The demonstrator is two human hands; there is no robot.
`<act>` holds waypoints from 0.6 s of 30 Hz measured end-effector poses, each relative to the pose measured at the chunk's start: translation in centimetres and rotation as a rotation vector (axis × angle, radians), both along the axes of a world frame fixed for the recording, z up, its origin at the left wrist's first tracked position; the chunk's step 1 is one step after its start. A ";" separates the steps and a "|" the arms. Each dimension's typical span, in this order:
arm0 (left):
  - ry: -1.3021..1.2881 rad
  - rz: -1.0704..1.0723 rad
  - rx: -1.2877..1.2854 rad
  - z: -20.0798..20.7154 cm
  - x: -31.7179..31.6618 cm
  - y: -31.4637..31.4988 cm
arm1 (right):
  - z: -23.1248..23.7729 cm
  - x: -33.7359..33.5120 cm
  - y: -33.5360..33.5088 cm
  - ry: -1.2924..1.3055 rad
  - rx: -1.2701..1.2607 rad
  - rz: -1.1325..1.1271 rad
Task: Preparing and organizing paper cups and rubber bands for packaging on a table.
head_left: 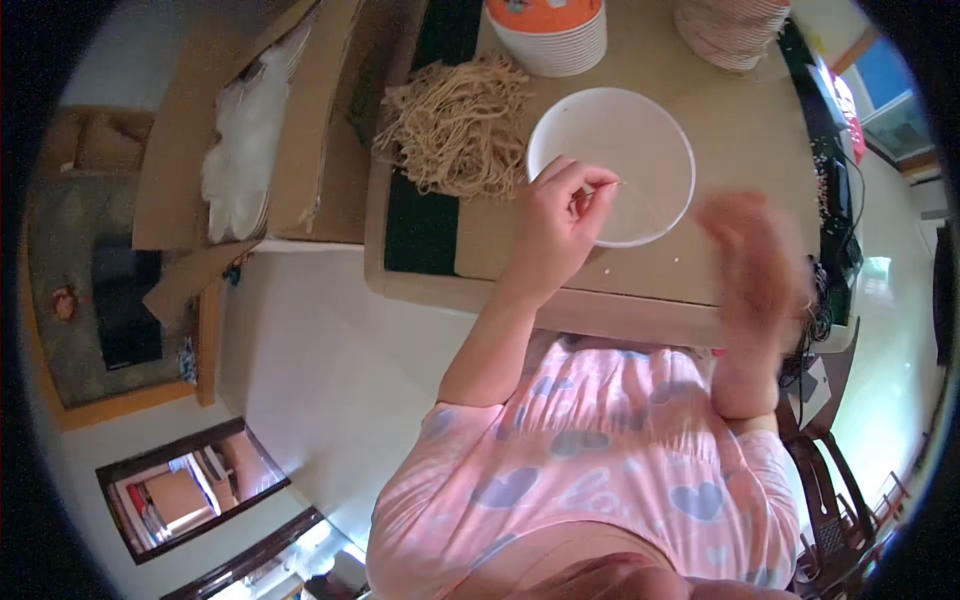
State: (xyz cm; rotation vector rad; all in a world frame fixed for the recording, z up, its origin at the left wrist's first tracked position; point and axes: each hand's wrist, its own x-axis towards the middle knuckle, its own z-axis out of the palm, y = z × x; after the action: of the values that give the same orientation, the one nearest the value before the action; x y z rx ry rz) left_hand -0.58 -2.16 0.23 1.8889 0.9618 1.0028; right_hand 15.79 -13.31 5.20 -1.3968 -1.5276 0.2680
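Observation:
My left hand [565, 215] is closed in a pinch over the near left rim of a round white tub [655, 150]. A tiny light tip shows at its fingertips, too small to name. My right hand [755, 255] is off to the right of the tub, above the table's near right part, smeared by motion; its fingers cannot be made out. A loose heap of beige string [455, 125] lies left of the tub, close against it. Two tiny white bits lie on the table just in front of the tub.
A stack of white tubs with an orange one [550, 35] stands behind the tub; another pinkish stack [735, 30] is at the far right. An open cardboard box [335, 130] with white contents adjoins the table [640, 280] at left. Black cables [822, 310] run along the right edge.

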 end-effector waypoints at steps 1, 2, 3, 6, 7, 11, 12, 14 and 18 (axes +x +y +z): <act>0.000 0.028 -0.011 -0.1 -0.5 0.1 | -0.7 -1.0 3.0 -0.046 0.019 0.065; -0.008 0.044 -0.008 -0.2 -0.9 0.1 | -2.0 -1.9 4.4 -0.078 0.017 0.052; -0.012 0.032 -0.002 -0.3 -1.1 0.0 | -3.2 -2.5 5.0 -0.109 0.012 0.032; -0.035 0.018 -0.097 0.3 -0.9 -0.2 | -5.0 -2.8 5.5 0.087 -0.044 0.022; -0.035 0.004 -0.092 0.4 -0.8 -0.4 | -5.0 -2.8 5.4 0.047 -0.032 -0.003; -0.077 0.008 -0.138 0.8 -0.8 -0.8 | -5.1 -3.0 5.2 0.143 -0.004 0.011; -0.085 -0.008 -0.147 0.9 -0.8 -0.8 | -5.0 -2.8 5.2 0.119 0.013 0.000; -0.044 -0.011 -0.108 1.2 -0.9 -0.8 | -5.0 -2.5 5.1 0.092 0.030 -0.011; -0.031 -0.010 -0.094 1.3 -0.5 -1.2 | -4.7 -2.3 4.8 0.147 0.002 0.036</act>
State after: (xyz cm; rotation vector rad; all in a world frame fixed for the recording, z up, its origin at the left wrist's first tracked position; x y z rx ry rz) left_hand -1.10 -3.34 1.55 1.7941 0.9633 0.9619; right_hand 13.50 -8.48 0.45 -1.3197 -1.4326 0.3829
